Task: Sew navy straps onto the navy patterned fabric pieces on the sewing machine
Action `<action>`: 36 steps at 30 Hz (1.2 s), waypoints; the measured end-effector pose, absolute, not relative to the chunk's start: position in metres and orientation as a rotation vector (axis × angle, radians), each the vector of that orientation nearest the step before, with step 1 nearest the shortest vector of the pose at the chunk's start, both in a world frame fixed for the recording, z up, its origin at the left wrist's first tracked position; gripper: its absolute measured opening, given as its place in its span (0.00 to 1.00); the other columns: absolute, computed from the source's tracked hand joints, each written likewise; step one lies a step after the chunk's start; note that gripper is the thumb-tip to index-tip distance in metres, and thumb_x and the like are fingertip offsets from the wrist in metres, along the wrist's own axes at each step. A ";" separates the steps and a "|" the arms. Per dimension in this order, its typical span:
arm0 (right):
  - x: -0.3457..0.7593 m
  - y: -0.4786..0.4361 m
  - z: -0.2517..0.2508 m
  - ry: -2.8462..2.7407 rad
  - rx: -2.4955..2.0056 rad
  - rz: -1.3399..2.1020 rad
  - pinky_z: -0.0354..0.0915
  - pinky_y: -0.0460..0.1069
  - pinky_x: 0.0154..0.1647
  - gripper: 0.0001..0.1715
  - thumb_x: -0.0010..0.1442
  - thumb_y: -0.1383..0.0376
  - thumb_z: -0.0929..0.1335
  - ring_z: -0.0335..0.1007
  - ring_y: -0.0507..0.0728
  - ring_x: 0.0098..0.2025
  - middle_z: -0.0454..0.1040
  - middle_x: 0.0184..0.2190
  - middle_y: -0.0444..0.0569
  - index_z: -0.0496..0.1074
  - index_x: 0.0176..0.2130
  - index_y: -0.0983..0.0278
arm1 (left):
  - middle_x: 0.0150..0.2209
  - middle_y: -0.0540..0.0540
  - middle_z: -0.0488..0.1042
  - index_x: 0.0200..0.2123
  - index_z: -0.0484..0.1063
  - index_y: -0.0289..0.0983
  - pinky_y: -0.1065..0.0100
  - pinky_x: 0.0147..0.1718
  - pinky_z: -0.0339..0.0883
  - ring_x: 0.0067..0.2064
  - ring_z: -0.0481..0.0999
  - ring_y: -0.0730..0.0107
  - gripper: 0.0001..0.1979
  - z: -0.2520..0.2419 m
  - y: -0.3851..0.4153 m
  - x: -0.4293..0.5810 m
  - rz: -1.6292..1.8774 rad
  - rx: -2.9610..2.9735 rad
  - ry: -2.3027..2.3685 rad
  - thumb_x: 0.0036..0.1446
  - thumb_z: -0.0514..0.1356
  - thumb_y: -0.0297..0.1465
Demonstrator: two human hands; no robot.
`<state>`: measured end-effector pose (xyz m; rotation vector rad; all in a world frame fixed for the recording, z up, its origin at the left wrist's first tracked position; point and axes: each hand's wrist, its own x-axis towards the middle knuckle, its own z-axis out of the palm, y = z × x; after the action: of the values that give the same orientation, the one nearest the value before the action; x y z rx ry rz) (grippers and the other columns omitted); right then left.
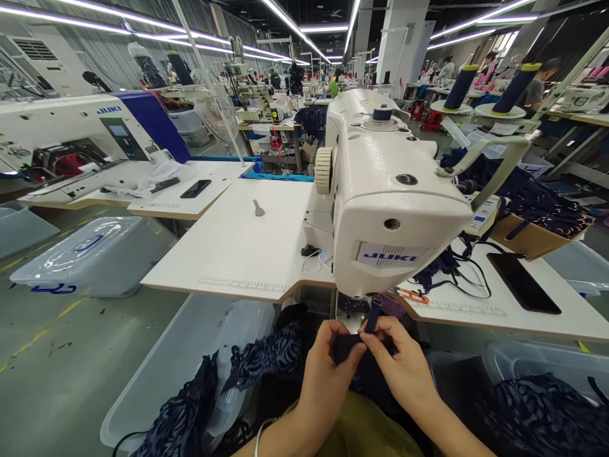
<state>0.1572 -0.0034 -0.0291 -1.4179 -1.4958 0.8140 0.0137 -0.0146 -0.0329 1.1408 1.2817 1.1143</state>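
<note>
My left hand (328, 368) and my right hand (402, 365) meet just below the white JUKI sewing machine (385, 190). Both pinch a small piece of dark navy fabric (346, 346) between thumbs and fingers. A narrow navy strap (373, 315) runs up from the right fingers toward the needle area under the machine head. More navy patterned fabric (266, 355) lies in my lap and to the left.
Orange-handled snips (413, 296) and a black phone (522, 282) lie on the white table (247, 241) right of the machine. Clear plastic bins (181, 374) with navy fabric flank my knees. A cardboard box (528, 238) of navy pieces sits at right. Another JUKI station (85, 146) stands left.
</note>
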 end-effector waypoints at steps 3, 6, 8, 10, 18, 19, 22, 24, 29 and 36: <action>0.154 0.000 -0.031 -1.569 -1.434 0.755 0.65 0.48 0.32 0.08 0.61 0.59 0.67 0.68 0.56 0.32 0.70 0.29 0.45 0.71 0.33 0.59 | 0.30 0.54 0.66 0.35 0.61 0.40 0.74 0.26 0.64 0.28 0.66 0.75 0.13 -0.039 -0.013 0.012 1.121 1.101 1.265 0.54 0.63 0.35; 0.153 0.003 -0.029 -1.569 -1.420 0.799 0.65 0.48 0.34 0.07 0.60 0.59 0.66 0.67 0.55 0.32 0.68 0.29 0.44 0.68 0.33 0.60 | 0.33 0.51 0.70 0.39 0.62 0.39 0.71 0.30 0.68 0.31 0.71 0.72 0.13 -0.041 -0.009 0.006 1.144 1.224 1.315 0.55 0.63 0.35; 0.153 0.006 -0.027 -1.542 -1.395 0.831 0.65 0.49 0.35 0.08 0.60 0.58 0.66 0.65 0.55 0.33 0.67 0.30 0.45 0.67 0.33 0.60 | 0.37 0.48 0.71 0.43 0.64 0.39 0.68 0.36 0.70 0.37 0.74 0.68 0.15 -0.041 -0.006 -0.002 1.248 1.422 1.410 0.55 0.64 0.33; 0.153 0.010 -0.026 -1.500 -1.372 0.861 0.65 0.49 0.36 0.09 0.59 0.58 0.67 0.64 0.54 0.33 0.66 0.34 0.46 0.66 0.35 0.60 | 0.43 0.44 0.70 0.47 0.65 0.40 0.63 0.42 0.71 0.43 0.74 0.63 0.18 -0.039 -0.004 -0.011 1.414 1.701 1.528 0.54 0.64 0.32; 0.156 0.025 -0.036 -1.244 -1.304 1.176 0.64 0.48 0.34 0.14 0.58 0.57 0.68 0.59 0.53 0.30 0.60 0.28 0.40 0.64 0.41 0.60 | 0.48 0.44 0.77 0.55 0.67 0.38 0.65 0.56 0.62 0.52 0.74 0.66 0.18 -0.013 0.010 -0.029 1.006 2.865 0.953 0.62 0.56 0.24; 0.156 0.025 -0.036 -1.219 -1.285 1.200 0.64 0.47 0.34 0.14 0.57 0.57 0.69 0.59 0.53 0.30 0.60 0.28 0.40 0.64 0.41 0.60 | 0.49 0.44 0.76 0.56 0.66 0.38 0.65 0.56 0.62 0.52 0.74 0.66 0.18 -0.011 0.013 -0.028 0.918 2.880 0.924 0.63 0.54 0.24; 0.155 0.026 -0.034 -1.175 -1.243 1.230 0.64 0.46 0.34 0.13 0.56 0.58 0.70 0.59 0.52 0.30 0.61 0.28 0.41 0.65 0.38 0.60 | 0.49 0.43 0.76 0.56 0.66 0.39 0.64 0.56 0.62 0.53 0.74 0.66 0.18 -0.006 0.018 -0.028 0.812 2.897 0.898 0.64 0.53 0.24; 0.154 0.027 -0.033 -1.175 -1.228 1.235 0.64 0.47 0.35 0.13 0.56 0.57 0.69 0.60 0.53 0.32 0.62 0.29 0.41 0.66 0.37 0.60 | 0.49 0.43 0.76 0.56 0.66 0.39 0.64 0.54 0.62 0.53 0.73 0.66 0.18 -0.005 0.020 -0.029 0.784 2.893 0.901 0.64 0.53 0.25; 0.157 0.033 -0.034 -1.162 -1.250 1.159 0.64 0.46 0.33 0.13 0.58 0.54 0.68 0.60 0.53 0.29 0.62 0.26 0.40 0.65 0.33 0.60 | 0.50 0.44 0.75 0.55 0.67 0.39 0.64 0.52 0.59 0.54 0.72 0.65 0.19 -0.009 0.017 -0.028 0.784 2.908 0.958 0.63 0.51 0.22; 0.167 0.060 -0.031 -1.340 -1.327 1.061 0.66 0.51 0.40 0.12 0.59 0.57 0.65 0.66 0.56 0.33 0.71 0.29 0.45 0.69 0.38 0.62 | 0.50 0.46 0.75 0.53 0.68 0.39 0.64 0.51 0.55 0.53 0.72 0.65 0.15 -0.020 0.014 -0.015 0.843 2.908 1.183 0.65 0.52 0.25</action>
<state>0.1672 0.0602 -0.0308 -1.3269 -1.3403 1.0612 -0.0146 0.0145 -0.0197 2.9081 1.1833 0.8434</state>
